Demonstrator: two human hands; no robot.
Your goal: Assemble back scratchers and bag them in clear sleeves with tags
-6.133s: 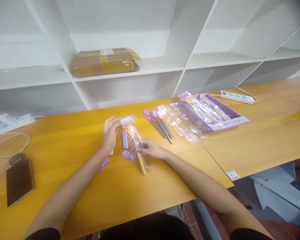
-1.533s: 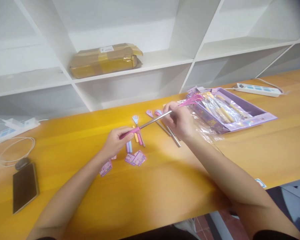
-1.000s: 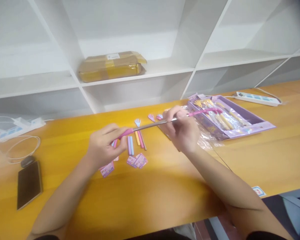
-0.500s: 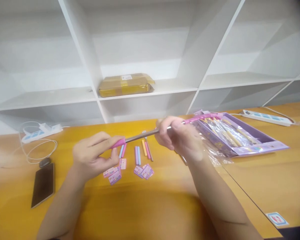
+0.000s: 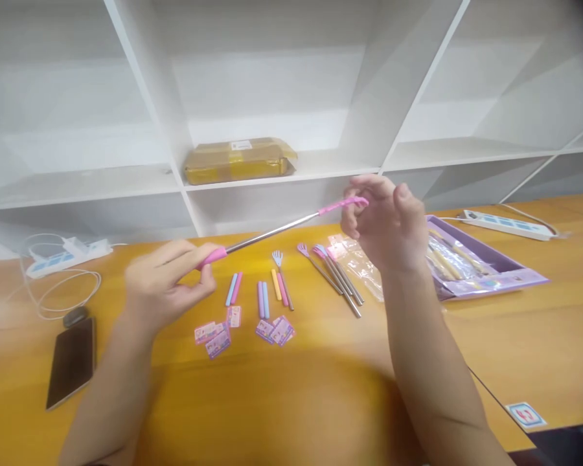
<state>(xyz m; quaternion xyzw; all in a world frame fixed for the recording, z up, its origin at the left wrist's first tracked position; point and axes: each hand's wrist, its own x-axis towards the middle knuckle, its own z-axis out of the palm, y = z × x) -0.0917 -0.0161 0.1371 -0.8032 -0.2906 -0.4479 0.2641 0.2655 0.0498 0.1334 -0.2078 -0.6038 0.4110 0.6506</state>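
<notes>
My left hand (image 5: 160,281) is closed around the pink handle of a back scratcher (image 5: 272,232). Its metal rod slants up to the right and ends in a pink claw head. Beside that head is my right hand (image 5: 386,223), fingers apart and loosely curled; whether a fingertip touches the claw I cannot tell. Below, several metal-rod back scratchers (image 5: 337,275) without grips lie on the table, and another with a pale blue claw (image 5: 278,259) lies further left. Near them are loose coloured grips (image 5: 263,299) in purple, blue, pink and yellow. Small printed cards (image 5: 217,340) are in two groups.
A purple box (image 5: 495,288) of wrapped back scratchers stands at the right, with clear plastic wrap (image 5: 364,265) by it. Power strips (image 5: 510,224) lie at the back. A phone (image 5: 72,362) is on the left. A taped parcel (image 5: 240,162) sits on the shelf.
My right hand has let go of the rod, opened, and moved up and right to the claw end. My left hand keeps its hold on the handle.
</notes>
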